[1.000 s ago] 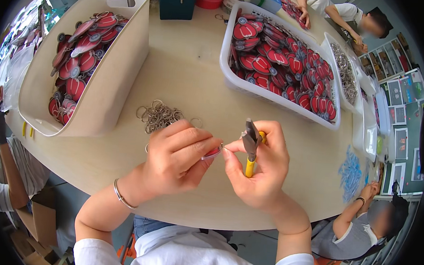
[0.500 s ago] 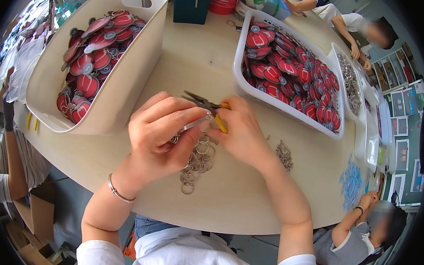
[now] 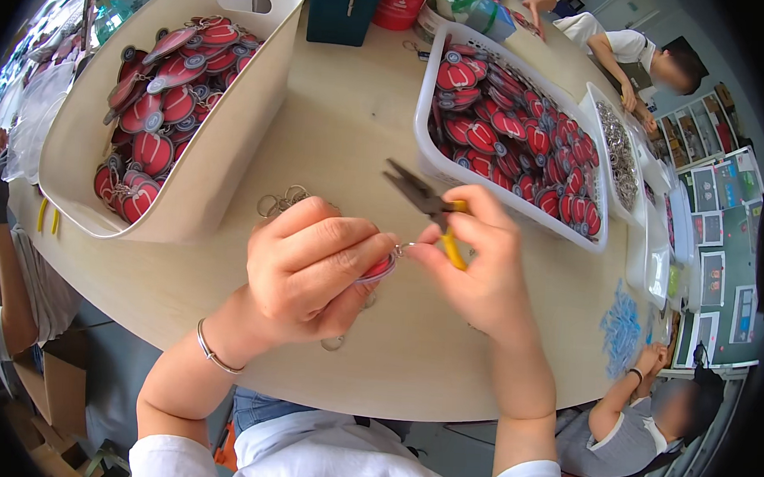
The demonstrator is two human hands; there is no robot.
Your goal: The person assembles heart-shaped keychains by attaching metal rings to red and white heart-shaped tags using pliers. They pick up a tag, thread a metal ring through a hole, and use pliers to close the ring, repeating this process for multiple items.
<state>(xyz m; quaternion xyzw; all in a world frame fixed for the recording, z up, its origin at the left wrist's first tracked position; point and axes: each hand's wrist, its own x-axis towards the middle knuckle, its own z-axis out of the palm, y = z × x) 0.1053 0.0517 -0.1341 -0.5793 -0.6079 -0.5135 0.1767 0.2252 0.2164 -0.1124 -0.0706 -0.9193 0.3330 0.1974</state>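
My left hand (image 3: 311, 274) is closed around a flat red charm (image 3: 376, 271); only its edge shows past my fingertips. At the charm's tip a small metal ring (image 3: 403, 249) sits between the fingertips of both hands. Pliers (image 3: 421, 194) with dark jaws and yellow handles lie in my right hand (image 3: 482, 274), jaws pointing up and left, clear of the charm. The thumb and a finger of that hand pinch at the small ring. Loose metal key rings (image 3: 291, 197) lie on the table, partly hidden behind my left hand.
A tall cream bin (image 3: 256, 85) of red charms stands on the left. At the right is a white basket (image 3: 424, 124) of similar charms, beside a tray of metal parts (image 3: 620, 152). Blue strips (image 3: 622, 329) lie at the table's right edge. Other people sit around the table.
The pliers have moved down and right, away from the charm, and my right hand has shifted with them. My left hand has turned the charm, so its red face now shows.
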